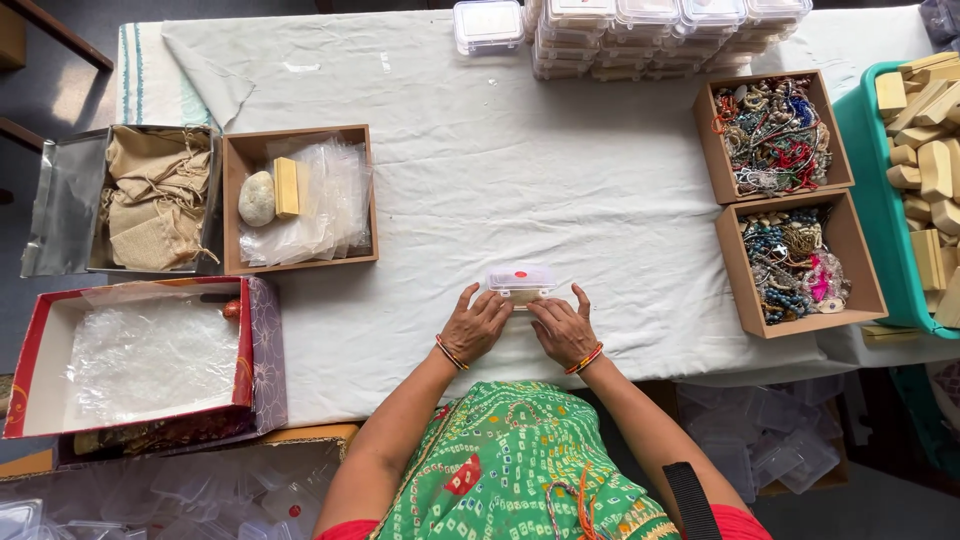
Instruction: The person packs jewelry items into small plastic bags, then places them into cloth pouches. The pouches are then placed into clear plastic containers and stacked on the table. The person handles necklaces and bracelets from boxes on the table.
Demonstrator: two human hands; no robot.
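Small clear plastic box [520,281], rectangular, lid shut, lying flat on the white cloth-covered table at the near-centre edge. A red dot shows on top, and a pale tan block is visible inside through the plastic. Long side runs left-right. Fingertips press on both ends and partly hide its near edge.

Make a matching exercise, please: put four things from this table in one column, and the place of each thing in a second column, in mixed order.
Things:
1. small clear plastic box with a red dot
2. stack of clear plastic boxes
3. pale wooden blocks
4. beige cloth drawstring pouches

Places:
A. in the teal plastic tub at the right
B. in the silver foil-lined box at the left
C. between the left hand and right hand
D. at the far edge of the table

Pairs: 1-C, 2-D, 3-A, 4-B
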